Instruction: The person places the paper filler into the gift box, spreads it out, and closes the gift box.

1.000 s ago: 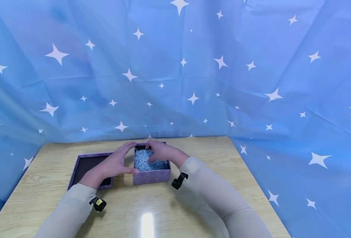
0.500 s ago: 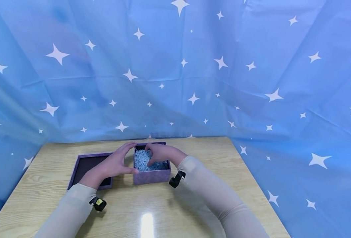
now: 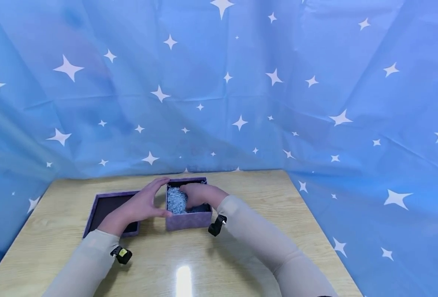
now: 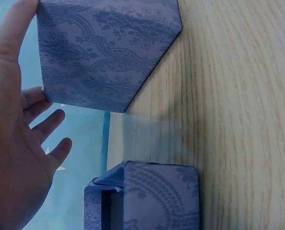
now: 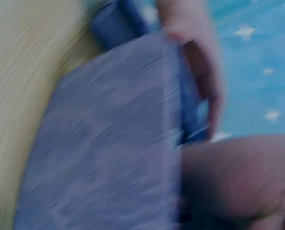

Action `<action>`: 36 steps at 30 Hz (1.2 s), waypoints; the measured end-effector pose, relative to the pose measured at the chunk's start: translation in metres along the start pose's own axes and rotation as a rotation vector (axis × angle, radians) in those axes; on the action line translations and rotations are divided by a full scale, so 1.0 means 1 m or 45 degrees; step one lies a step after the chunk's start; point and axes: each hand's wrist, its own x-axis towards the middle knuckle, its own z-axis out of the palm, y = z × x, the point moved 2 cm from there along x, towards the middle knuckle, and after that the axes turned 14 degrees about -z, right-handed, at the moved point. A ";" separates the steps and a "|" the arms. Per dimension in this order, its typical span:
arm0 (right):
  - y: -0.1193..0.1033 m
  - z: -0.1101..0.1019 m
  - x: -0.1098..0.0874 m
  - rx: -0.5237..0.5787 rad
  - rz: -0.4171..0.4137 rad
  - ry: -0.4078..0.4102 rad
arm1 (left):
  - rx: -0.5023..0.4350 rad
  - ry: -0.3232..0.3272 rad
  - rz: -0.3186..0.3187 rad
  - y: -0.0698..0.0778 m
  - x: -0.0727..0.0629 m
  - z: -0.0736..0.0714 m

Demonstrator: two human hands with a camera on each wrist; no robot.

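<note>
A purple patterned box (image 3: 189, 221) stands on the table near its back edge, with light blue shredded paper (image 3: 176, 201) inside. At its left side, my left hand (image 3: 138, 207) holds the box, thumb at the front corner and fingers at the back one. The left wrist view shows the other fingers spread apart beside the box wall (image 4: 94, 52). My right hand (image 3: 201, 194) reaches down over the right wall into the shredded paper; its fingertips are hidden there. The right wrist view is blurred, with the right hand (image 5: 243, 177) behind the box wall (image 5: 104, 134).
A matching box lid (image 3: 92, 214), dark inside, lies inner side up left of the box, partly under my left forearm. The light wood table (image 3: 159, 264) ends at a blue star-patterned cloth (image 3: 219, 123) behind and at both sides.
My right hand has gone deeper into the box, so its fingertips have dropped out of sight in the paper. My left hand stays at the box's left side.
</note>
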 end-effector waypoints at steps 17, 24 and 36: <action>0.017 0.002 0.005 -0.402 -0.380 -0.157 | -0.029 -0.016 -0.016 -0.006 0.002 0.003; 0.014 0.007 0.016 -0.505 -0.348 -0.247 | -0.012 -0.007 -0.008 -0.003 0.001 -0.001; 0.012 -0.032 -0.005 -0.223 -0.378 -0.229 | -0.020 -0.016 -0.040 0.000 0.000 0.001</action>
